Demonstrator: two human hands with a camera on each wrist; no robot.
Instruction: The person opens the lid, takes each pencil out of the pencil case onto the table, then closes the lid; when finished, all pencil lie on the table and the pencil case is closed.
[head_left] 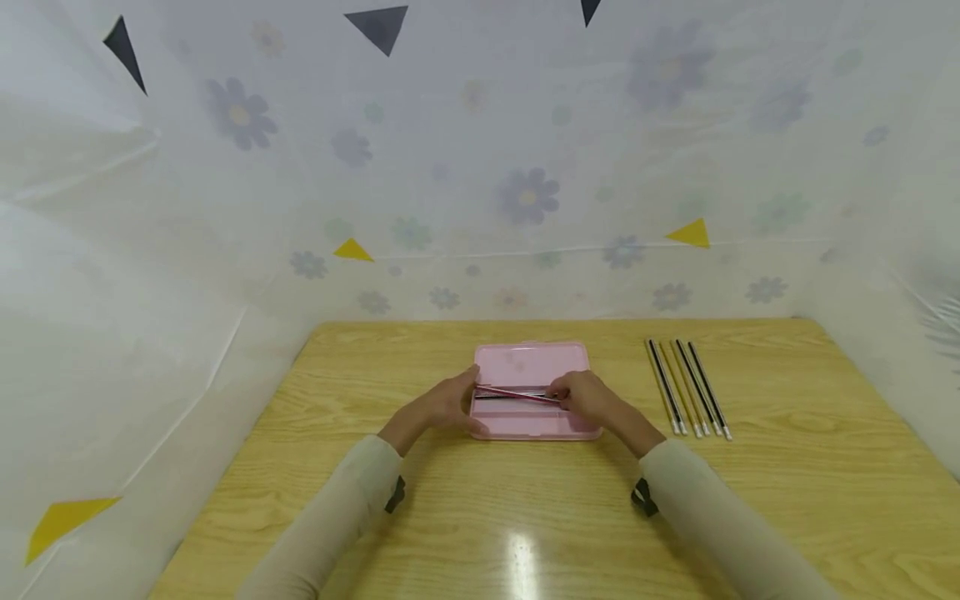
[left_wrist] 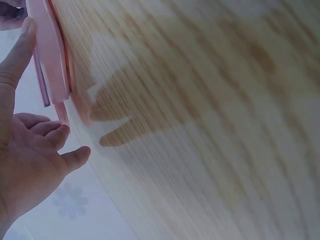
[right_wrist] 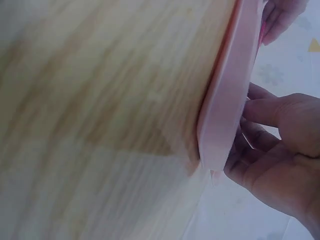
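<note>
While wrist views blur | head: right hand (head_left: 588, 398) seemingly pinches pencils (head_left: 517, 394) | left hand (head_left: 447, 406) relaxed beside pink case (head_left: 532, 362)

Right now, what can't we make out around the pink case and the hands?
- Right hand grip on the pencils in the pink case: head view too small, fingers cover it.
- Pencil count in the case: too small.
- Left hand: left wrist view blurred, the case's edge hides the inside.
- Right wrist view: case edge-on, inside hidden.

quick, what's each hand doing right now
left hand: open, fingers straight, touching the left end of the pink case
right hand: pinching the pencils over the case
</note>
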